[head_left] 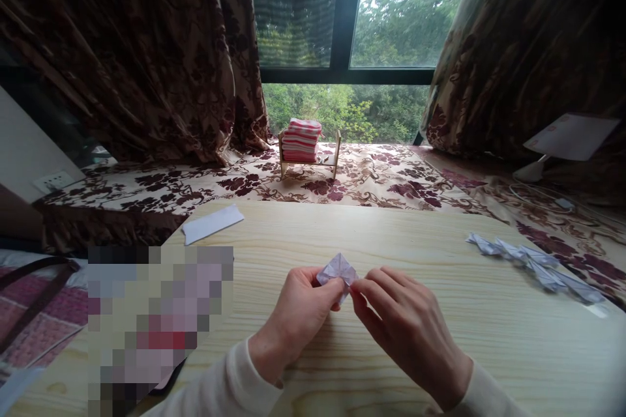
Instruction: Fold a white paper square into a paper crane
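A small folded piece of pale lilac paper (337, 269) is held just above the light wooden table (440, 339), near its middle. My left hand (300, 313) pinches the paper's left side with thumb and fingers closed. My right hand (405, 326) pinches its right corner, fingers curled together. Both wrists wear cream sleeves and rest close to the tabletop.
A row of several folded paper pieces (533, 264) lies at the table's right edge. A white paper strip (212, 223) lies at the far left. A blurred patch (156, 319) covers the near left. Behind, a small wooden rack with striped cloths (306, 146) stands on a floral-covered ledge.
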{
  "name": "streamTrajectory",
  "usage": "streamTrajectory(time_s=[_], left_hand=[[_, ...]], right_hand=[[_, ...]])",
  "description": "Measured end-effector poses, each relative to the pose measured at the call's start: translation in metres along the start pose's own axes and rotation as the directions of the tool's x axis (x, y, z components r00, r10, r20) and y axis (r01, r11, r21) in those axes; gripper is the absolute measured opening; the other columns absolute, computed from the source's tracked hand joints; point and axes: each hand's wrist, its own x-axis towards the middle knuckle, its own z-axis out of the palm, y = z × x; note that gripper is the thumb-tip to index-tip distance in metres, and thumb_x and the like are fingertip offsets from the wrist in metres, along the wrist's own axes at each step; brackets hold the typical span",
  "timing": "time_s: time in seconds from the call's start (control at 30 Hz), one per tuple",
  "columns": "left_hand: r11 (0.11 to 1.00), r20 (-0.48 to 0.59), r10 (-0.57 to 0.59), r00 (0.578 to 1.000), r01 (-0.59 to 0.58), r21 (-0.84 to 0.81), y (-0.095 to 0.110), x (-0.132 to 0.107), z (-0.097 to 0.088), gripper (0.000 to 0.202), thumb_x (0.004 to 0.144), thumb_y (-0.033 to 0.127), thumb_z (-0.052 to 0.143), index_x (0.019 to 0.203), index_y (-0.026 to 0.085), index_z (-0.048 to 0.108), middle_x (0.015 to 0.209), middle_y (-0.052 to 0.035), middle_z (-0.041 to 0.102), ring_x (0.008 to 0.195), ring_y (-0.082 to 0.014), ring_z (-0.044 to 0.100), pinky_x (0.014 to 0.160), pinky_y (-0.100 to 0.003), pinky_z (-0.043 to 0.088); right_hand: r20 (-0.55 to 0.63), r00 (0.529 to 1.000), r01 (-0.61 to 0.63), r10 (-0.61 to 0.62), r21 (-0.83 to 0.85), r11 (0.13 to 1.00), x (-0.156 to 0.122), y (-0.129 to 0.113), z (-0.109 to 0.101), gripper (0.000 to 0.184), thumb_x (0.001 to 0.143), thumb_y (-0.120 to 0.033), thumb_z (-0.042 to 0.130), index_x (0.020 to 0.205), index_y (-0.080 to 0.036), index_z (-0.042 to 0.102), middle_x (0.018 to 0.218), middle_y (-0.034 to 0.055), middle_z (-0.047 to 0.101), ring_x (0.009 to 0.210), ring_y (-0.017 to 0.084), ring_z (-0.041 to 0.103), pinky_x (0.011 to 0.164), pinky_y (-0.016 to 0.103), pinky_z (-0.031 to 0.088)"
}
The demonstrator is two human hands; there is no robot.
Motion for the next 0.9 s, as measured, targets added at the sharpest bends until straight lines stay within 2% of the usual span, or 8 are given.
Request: streamTrajectory(time_s=[0.17, 0.4, 0.73, 0.9], left_hand=[[0.995, 0.051, -0.060, 0.997, 0.063, -0.074, -0.0001, 0.0019, -0.0009, 0.016, 0.066, 0.024, 0.057, 0.053, 0.015, 0.054, 0.054, 0.0019, 0.048, 0.054, -0.0108, 0.043, 0.058, -0.025, 0.045], [0.981, 0.047, -0.102, 0.994, 0.108, -0.158, 0.0009, 0.0013, -0.0011, 0.016, 0.063, 0.025, 0.059, 0.052, 0.015, 0.054, 0.053, 0.0030, 0.048, 0.052, -0.0098, 0.045, 0.058, -0.027, 0.049], [0.948, 0.061, -0.150, 0.987, 0.161, -0.275, 0.0005, 0.0025, -0.0009, 0.014, 0.060, 0.023, 0.064, 0.053, 0.013, 0.057, 0.055, 0.0024, 0.049, 0.055, -0.0087, 0.044, 0.061, -0.027, 0.053], [0.924, 0.088, -0.181, 0.980, 0.200, -0.327, 0.0028, 0.0012, -0.0023, 0.011, 0.057, 0.022, 0.064, 0.053, 0.012, 0.060, 0.057, 0.0007, 0.052, 0.058, -0.0099, 0.046, 0.061, -0.026, 0.053]], right_hand=[[0.026, 1.000, 0.016, -0.016, -0.017, 1.000, -0.0011, -0.0013, 0.0000, 0.019, 0.089, -0.007, 0.048, 0.078, -0.016, 0.061, 0.063, 0.0018, 0.053, 0.059, 0.015, 0.042, 0.057, 0.028, 0.032], [0.046, 0.999, 0.023, -0.023, 0.006, 1.000, -0.0015, -0.0007, -0.0009, 0.021, 0.089, -0.006, 0.047, 0.074, -0.016, 0.057, 0.065, 0.0026, 0.053, 0.062, 0.015, 0.042, 0.058, 0.028, 0.032], [0.063, 0.996, 0.072, -0.070, -0.030, 0.997, -0.0014, 0.0012, -0.0022, 0.021, 0.094, -0.011, 0.044, 0.083, -0.016, 0.061, 0.066, 0.0027, 0.054, 0.062, 0.016, 0.042, 0.058, 0.029, 0.033], [0.091, 0.992, 0.088, -0.084, -0.037, 0.995, -0.0011, 0.0028, -0.0025, 0.024, 0.095, -0.012, 0.042, 0.081, -0.015, 0.062, 0.066, 0.0030, 0.054, 0.062, 0.016, 0.043, 0.058, 0.030, 0.034]])
